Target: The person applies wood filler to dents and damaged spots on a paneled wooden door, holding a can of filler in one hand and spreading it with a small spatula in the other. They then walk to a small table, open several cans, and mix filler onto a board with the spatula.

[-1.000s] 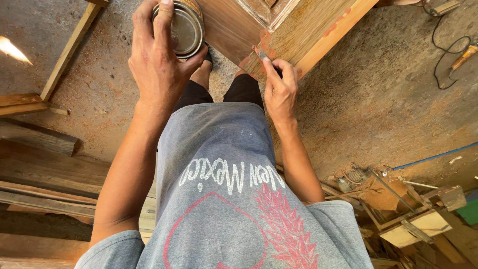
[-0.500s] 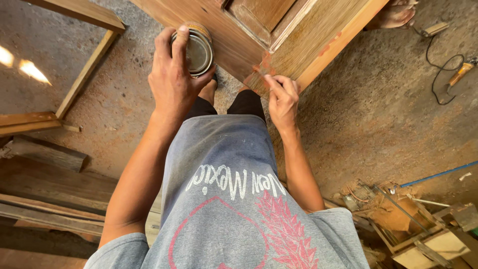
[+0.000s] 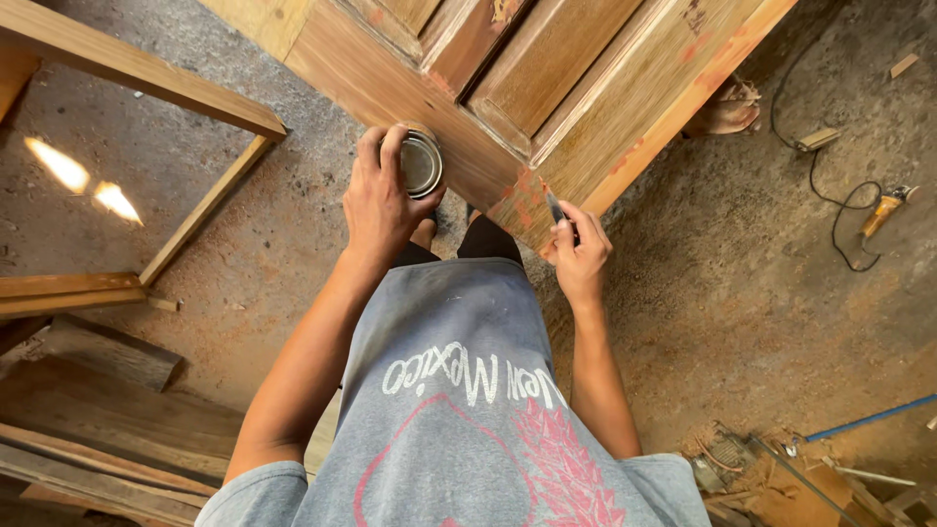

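Tin (image 3: pixel 422 164) in left hand (image 3: pixel 381 200) — contents unseen — over door (image 3: pixel 547 88).

Shiny metal tin (image 3: pixel 422 162); matt wooden door (image 3: pixel 547 78).

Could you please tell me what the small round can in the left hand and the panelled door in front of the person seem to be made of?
The round can, held by the left hand, looks like bare metal: its flat top is grey and gives a dull shine. The panelled door looks like solid wood, brown with visible grain and raised mouldings; reddish patches near its corner suggest filler, though that is uncertain.
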A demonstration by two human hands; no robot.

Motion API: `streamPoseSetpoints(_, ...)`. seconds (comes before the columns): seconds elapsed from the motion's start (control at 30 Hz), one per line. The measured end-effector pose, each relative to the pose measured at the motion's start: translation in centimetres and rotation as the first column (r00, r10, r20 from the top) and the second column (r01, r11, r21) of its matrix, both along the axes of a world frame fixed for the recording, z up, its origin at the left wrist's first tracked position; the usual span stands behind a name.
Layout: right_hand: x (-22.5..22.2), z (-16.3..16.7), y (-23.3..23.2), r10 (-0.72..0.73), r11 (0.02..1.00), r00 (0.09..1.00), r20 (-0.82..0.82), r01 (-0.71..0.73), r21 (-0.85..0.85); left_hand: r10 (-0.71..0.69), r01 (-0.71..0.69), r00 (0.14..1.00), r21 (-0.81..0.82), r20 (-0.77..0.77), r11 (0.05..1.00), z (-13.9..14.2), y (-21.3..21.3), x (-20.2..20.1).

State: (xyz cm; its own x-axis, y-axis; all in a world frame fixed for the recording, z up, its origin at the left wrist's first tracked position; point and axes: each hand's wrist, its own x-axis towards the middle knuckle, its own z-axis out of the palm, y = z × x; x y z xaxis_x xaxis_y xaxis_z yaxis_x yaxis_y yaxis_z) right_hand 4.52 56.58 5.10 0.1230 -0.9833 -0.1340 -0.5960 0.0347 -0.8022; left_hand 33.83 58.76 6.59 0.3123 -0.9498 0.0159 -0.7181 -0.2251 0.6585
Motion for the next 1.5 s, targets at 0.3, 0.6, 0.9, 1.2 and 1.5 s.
streamPoseSetpoints(0.3,-2.2,-0.5,-1.4,0.074,0.989,0.993,-0.091,-0.085,-0.121,-0.016,0.036,0.989,-0.132,0.15,0.991,-0.9,0.2,0.0)
streamPoseSetpoints(0.6,-0.9,-1.0,-6.5,0.105,0.993,0.993,0.05,-0.102,-0.061,0.066,-0.066,0.997,0.011,-0.035,0.998,-0.6,-0.3,0.3)
streamPoseSetpoints(0.9,0.4,-0.1,-10.8,0.014,0.997,0.996,0.087,-0.007,-0.078,0.134,-0.137,0.989,-0.064,-0.058,0.988,2.8,-3.6,4.0)
streamPoseSetpoints(1.2,5.3,-0.6,-12.4,-0.216,0.976,0.967,0.138,0.208,0.067,0.052,-0.059,0.996,-0.105,-0.066,0.993,3.4,-13.0,12.8)
streamPoseSetpoints(1.5,16.4,0.1,-23.3,-0.318,0.947,0.947,-0.049,0.316,-0.05,-0.273,0.273,0.961,-0.006,-0.039,0.962,1.5,-21.7,18.4)
